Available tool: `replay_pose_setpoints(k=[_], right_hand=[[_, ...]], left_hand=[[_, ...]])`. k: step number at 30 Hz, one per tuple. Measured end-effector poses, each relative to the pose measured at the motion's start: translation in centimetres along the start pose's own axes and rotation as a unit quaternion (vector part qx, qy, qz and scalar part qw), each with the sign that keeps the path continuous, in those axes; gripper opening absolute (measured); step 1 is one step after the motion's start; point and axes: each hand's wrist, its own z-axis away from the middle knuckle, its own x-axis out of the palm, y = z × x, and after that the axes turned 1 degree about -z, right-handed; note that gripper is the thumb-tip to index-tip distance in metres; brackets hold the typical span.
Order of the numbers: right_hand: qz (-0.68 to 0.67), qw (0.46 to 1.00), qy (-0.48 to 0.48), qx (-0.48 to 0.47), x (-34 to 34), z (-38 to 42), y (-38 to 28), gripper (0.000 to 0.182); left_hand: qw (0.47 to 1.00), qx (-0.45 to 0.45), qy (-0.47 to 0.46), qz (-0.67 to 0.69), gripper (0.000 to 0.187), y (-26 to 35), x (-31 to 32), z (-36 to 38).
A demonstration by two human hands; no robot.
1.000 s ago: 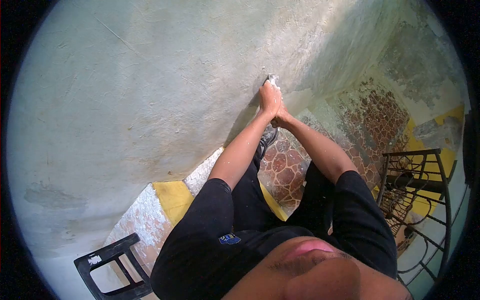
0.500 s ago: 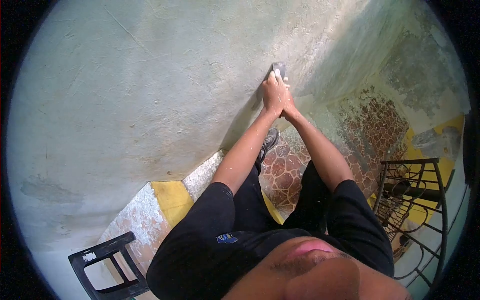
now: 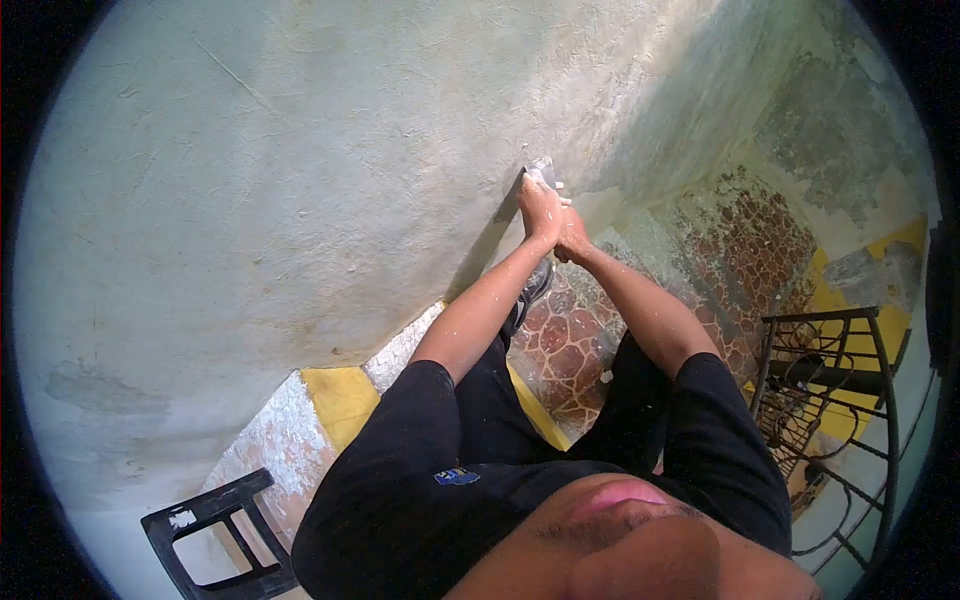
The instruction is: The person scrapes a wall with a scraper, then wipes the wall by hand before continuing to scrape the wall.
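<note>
My left hand [image 3: 541, 212] is closed on a putty knife, its fingers pressed along the flat grey blade [image 3: 541, 168]. My right hand [image 3: 572, 236] is closed just behind and to the right of the left one, gripping the same tool; the handle is hidden by the hands. The blade meets the pale, rough wall [image 3: 330, 180], or lies very close to it. White flecks dot both hands and forearms.
Below the hands is a brown stone-patterned floor [image 3: 565, 345] with white debris. A ledge with a yellow band [image 3: 340, 405] runs along the wall's foot. A black plastic frame [image 3: 205, 510] stands lower left, a dark metal rack [image 3: 825, 390] at right. My black shoe [image 3: 540, 285] is near the wall.
Both hands and the putty knife have moved down the wall, slightly to the left, toward my body. The blade now shows whitish material on it.
</note>
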Motion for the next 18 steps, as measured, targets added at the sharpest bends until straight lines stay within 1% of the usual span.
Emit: replay_pose_setpoints(k=[1, 2, 3, 5, 6, 7, 8, 9, 10, 11, 13, 15, 18], right_hand=[[-0.023, 1.000, 0.004, -0.020, 0.5, -0.3, 0.2, 0.028], [-0.045, 0.998, 0.009, -0.040, 0.8, -0.5, 0.4, 0.029], [-0.044, 0.998, 0.007, -0.038, 0.8, -0.8, 0.7, 0.029], [-0.036, 0.999, -0.007, -0.011, 0.8, -0.6, 0.0, 0.037], [-0.036, 0.999, -0.010, -0.012, 0.8, -0.6, -0.9, 0.037], [-0.039, 0.996, 0.042, -0.069, 0.7, 0.0, -2.5, 0.034], [-0.042, 0.987, 0.094, -0.125, 0.8, 0.0, -3.0, 0.032], [-0.039, 0.987, 0.095, -0.127, 0.5, 0.2, -3.5, 0.032], [-0.046, 0.989, 0.078, -0.117, 0.2, 0.0, -3.4, 0.032], [-0.053, 0.991, 0.060, -0.106, 0.1, 0.0, -3.1, 0.032], [-0.068, 0.993, 0.025, -0.090, -0.4, -0.6, -2.9, 0.031], [-0.085, 0.994, -0.008, -0.070, -0.9, -0.9, -2.4, 0.031], [-0.118, 0.991, -0.053, -0.037, -1.4, -1.2, -1.2, 0.031]], left_hand=[[1.000, 0.000, 0.001, -0.001, 0.035, 0.1, -0.2, -0.3], [0.999, 0.026, -0.011, -0.033, 0.035, 0.2, -0.4, -0.6], [0.996, 0.052, -0.022, -0.065, 0.035, 0.3, -0.6, -0.8], [0.994, 0.058, -0.012, -0.094, 0.035, 1.4, -1.1, 0.1], [0.990, 0.069, -0.003, -0.121, 0.036, 2.4, -1.3, 0.2], [0.990, 0.069, -0.001, -0.121, 0.036, 3.3, -1.4, 0.0], [0.979, 0.117, 0.007, -0.168, 0.037, 4.6, -1.5, -0.6], [0.963, 0.166, 0.017, -0.211, 0.039, 6.0, -1.5, -1.1], [0.976, 0.160, 0.004, -0.144, 0.044, 9.4, -1.7, -0.5], [0.977, 0.160, 0.007, -0.141, 0.044, 9.9, -1.7, -0.4], [0.989, 0.130, -0.017, -0.074, 0.048, 11.0, -1.8, -0.6], [0.985, 0.149, -0.014, -0.085, 0.048, 8.9, -1.5, -0.6], [0.994, 0.058, -0.044, -0.077, 0.045, 5.1, -1.0, -0.4]])
